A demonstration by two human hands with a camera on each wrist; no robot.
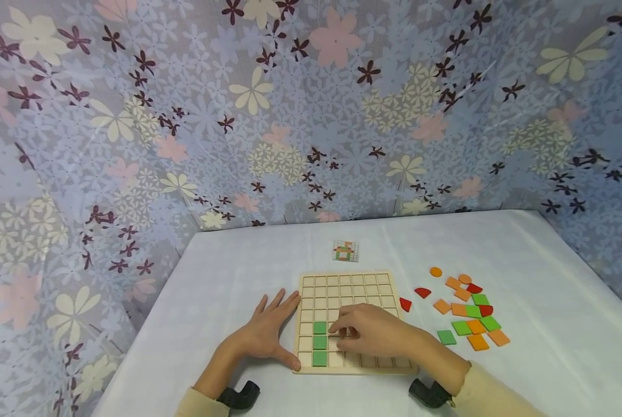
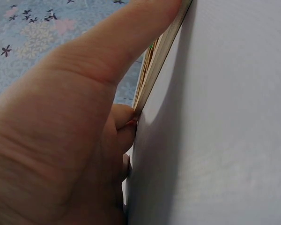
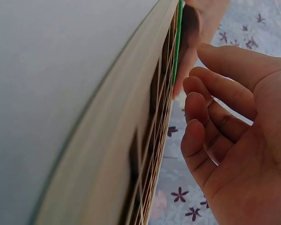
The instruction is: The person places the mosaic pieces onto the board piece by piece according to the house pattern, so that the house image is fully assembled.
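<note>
A wooden grid board (image 1: 324,291) lies flat on the white table. Three green square tiles (image 1: 319,343) sit one below another in its second column from the left. My left hand (image 1: 264,333) rests at the board's left side, fingers spread, with the thumb at the near corner and a fingertip against the edge. Over the board's middle hovers my right hand (image 1: 370,331), just right of the green tiles. In the right wrist view the right hand's fingers (image 3: 194,136) are loosely bent, apart from the thumb, with nothing between them.
Right of the board lie loose orange squares (image 1: 478,342), green squares (image 1: 446,337), orange discs (image 1: 435,271) and red quarter-round pieces (image 1: 423,292). A small pattern card (image 1: 345,251) lies beyond the board. A flowered cloth (image 1: 311,116) hangs behind the table.
</note>
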